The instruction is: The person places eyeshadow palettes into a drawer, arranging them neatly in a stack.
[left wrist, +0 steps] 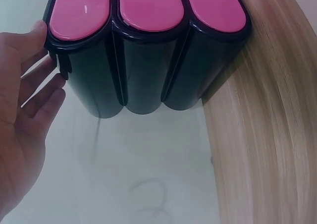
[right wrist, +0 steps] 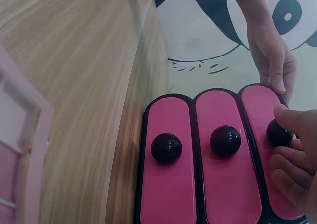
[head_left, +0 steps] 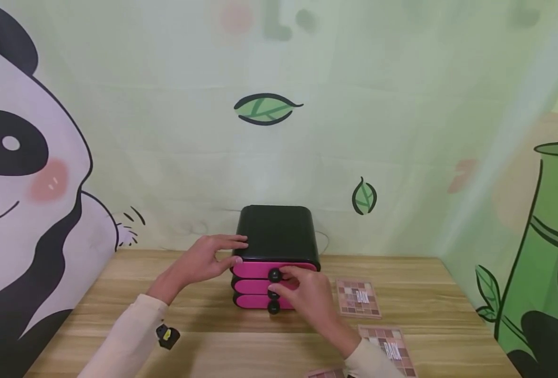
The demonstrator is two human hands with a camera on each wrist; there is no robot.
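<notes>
A small black cabinet (head_left: pixel 276 231) with three pink drawers stands on the wooden table, each drawer bearing a round black knob. My left hand (head_left: pixel 208 257) rests at the cabinet's top left edge, fingers fairly straight over the top and thumb (left wrist: pixel 38 35) at the front edge. With thumb and fingers, my right hand (head_left: pixel 309 296) pinches the top drawer's knob (right wrist: pixel 278 133). The middle knob (right wrist: pixel 225 140) and bottom knob (right wrist: pixel 166 148) are untouched. All three drawers sit flush in the cabinet.
To the right lie two flat palettes marked BACK, one farther back (head_left: pixel 358 298) and one nearer (head_left: pixel 394 349). Part of another (head_left: pixel 326 373) shows at the bottom edge. Behind the table hangs a green backdrop (head_left: pixel 189 131) with a printed panda.
</notes>
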